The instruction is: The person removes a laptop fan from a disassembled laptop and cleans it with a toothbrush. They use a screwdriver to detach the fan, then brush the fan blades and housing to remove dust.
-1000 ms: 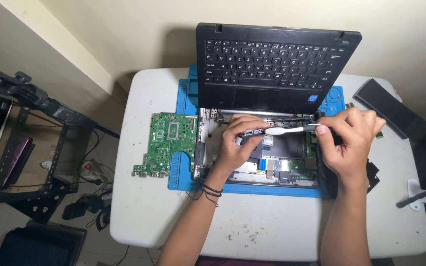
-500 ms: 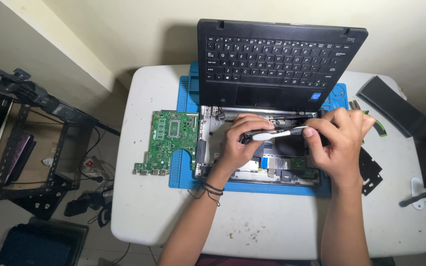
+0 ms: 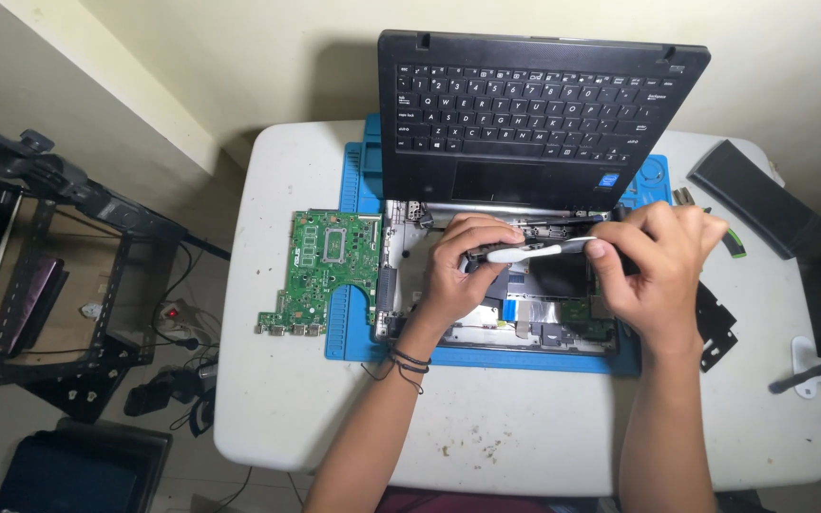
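Both hands are working over the opened laptop base [image 3: 496, 313] on the blue mat [image 3: 353, 323]: right hand [image 3: 658, 271] is pinching a white tool [image 3: 534, 251], left hand [image 3: 463, 271] is curling beside its tip, likely brushing; next needs steady strokes.

Raised keyboard panel [image 3: 534, 119] blocks behind the open chassis [image 3: 486, 313]; green board [image 3: 320, 271] flanks its left

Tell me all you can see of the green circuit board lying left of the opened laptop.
The green circuit board lies flat, component side up, half on the white table and half on the blue mat. It is irregular in outline, with a dark chip near its middle, a slot strip at its left and metal ports along its lower edge. Neither hand touches it; its right edge sits beside the laptop base.
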